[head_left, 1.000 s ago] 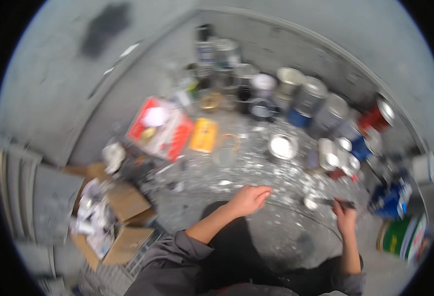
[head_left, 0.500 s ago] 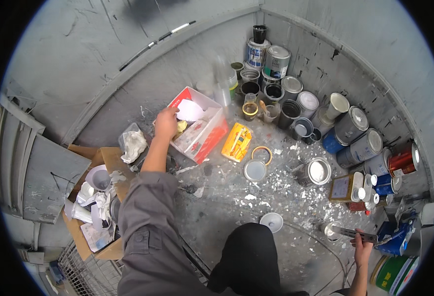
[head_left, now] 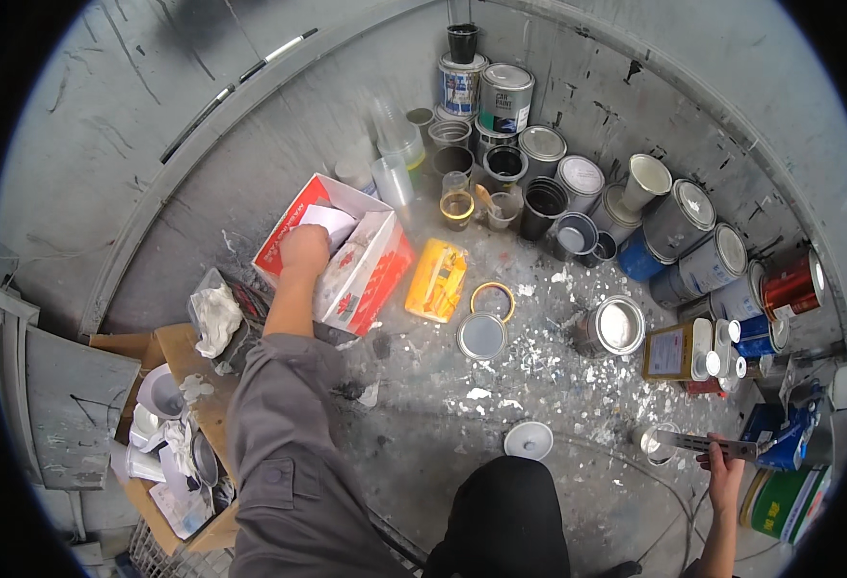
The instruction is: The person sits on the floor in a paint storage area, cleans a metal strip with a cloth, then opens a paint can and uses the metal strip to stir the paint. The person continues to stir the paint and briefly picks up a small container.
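My left hand (head_left: 305, 252) reaches into an open red-and-white cardboard box (head_left: 382, 279) at the left of centre. It touches or lies right beside a white paper-like piece (head_left: 332, 223) in the box, and its fingers are hidden. At the lower right, my right hand (head_left: 725, 470) is closed on a flat metal stirring stick (head_left: 708, 443) with holes along it. The stick's far end rests at the mouth of a small clear cup (head_left: 647, 441) with white paint in it.
A yellow packet (head_left: 437, 280) lies beside the box. An open can of white paint (head_left: 620, 326) stands right of centre, a white lid (head_left: 529, 441) near my knee. Paint cans (head_left: 506, 101) and cups line the right wall. A carton of waste (head_left: 180, 352) stands at left.
The view has shifted. My left hand has gone from the box's near left rim deeper inside, covering the yellowish thing seen there before. My right hand still holds the stick at the cup.
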The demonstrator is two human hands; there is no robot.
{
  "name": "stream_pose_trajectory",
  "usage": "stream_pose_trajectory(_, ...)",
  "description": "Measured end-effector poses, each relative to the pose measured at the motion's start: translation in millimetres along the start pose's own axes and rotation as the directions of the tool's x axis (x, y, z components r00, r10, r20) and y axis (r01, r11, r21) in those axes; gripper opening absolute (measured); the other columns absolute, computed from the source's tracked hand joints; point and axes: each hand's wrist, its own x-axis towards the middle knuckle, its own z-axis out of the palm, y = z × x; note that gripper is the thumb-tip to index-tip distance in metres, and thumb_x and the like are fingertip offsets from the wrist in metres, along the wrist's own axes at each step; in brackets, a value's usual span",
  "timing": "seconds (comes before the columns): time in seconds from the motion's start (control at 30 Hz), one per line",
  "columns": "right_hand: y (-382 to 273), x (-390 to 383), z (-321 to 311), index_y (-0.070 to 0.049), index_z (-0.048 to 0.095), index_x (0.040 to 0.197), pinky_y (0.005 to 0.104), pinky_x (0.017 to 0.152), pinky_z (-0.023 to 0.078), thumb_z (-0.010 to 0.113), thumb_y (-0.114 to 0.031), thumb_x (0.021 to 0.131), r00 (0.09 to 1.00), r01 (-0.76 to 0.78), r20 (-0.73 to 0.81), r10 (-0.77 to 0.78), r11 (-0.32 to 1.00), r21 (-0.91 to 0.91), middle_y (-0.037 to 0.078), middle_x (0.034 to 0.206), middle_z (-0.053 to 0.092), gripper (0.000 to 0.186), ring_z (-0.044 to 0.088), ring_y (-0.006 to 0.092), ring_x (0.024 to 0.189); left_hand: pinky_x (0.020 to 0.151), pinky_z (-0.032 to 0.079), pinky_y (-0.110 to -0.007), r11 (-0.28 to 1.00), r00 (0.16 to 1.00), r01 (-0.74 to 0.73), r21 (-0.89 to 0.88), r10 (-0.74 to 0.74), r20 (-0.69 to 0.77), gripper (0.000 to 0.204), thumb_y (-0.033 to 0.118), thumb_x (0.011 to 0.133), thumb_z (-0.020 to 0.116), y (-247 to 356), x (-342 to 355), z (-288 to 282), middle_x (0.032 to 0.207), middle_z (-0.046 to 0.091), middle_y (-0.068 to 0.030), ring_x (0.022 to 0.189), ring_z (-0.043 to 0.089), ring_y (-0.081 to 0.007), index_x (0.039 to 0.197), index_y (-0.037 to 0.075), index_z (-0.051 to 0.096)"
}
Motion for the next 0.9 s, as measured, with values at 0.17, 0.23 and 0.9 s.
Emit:
stream_pose_trajectory(0.17,0.2,-6.7,-3.0,-0.001,0.063,0.13,0.0269,0.069,0.052,0.062,-0.026,0.106,0.999,-0.029,-0.023,0.03,0.998,0.052,0.008,0.104,0.071,0.035,0.069,0.0149,0.079,0.079,0.057,-0.05,0.98,0.989,-0.102,-0.17,0.081,-0.123,0.024,0.029,0.092,0.066,32.1,-37.2,-22.1,0.098,0.076,-0.0167,0.089,0.073,-0.0364,0.094,0.01,0.08)
stream_pose_trajectory(0.23,-0.6,-5.6,-1.9,0.0,0.063,0.129,0.0269,0.069,0.052,0.062,-0.026,0.106,0.999,-0.024,-0.02,0.025,0.998,0.05,0.008,0.103,0.071,0.035,0.069,0.0147,0.079,0.079,0.057,-0.049,0.928,0.985,-0.155,-0.338,0.118,-0.126,0.026,0.032,0.091,0.068,27.0,-45.7,-13.6,0.097,0.076,-0.0156,0.089,0.073,-0.0358,0.097,0.01,0.08)
stream_pose_trajectory(0.9,-5.9,-7.7,-1.3,-0.001,0.065,0.128,0.0262,0.068,0.052,0.062,-0.025,0.106,0.999,-0.026,-0.031,0.027,0.999,0.042,0.007,0.1,0.07,0.033,0.069,0.0138,0.078,0.076,0.056,-0.038,0.69,0.995,-0.092,-0.718,0.038,-0.091,0.022,0.025,0.091,0.074,15.5,-36.7,6.4,0.09,0.076,-0.0141,0.081,0.073,-0.0279,0.096,0.004,0.075)
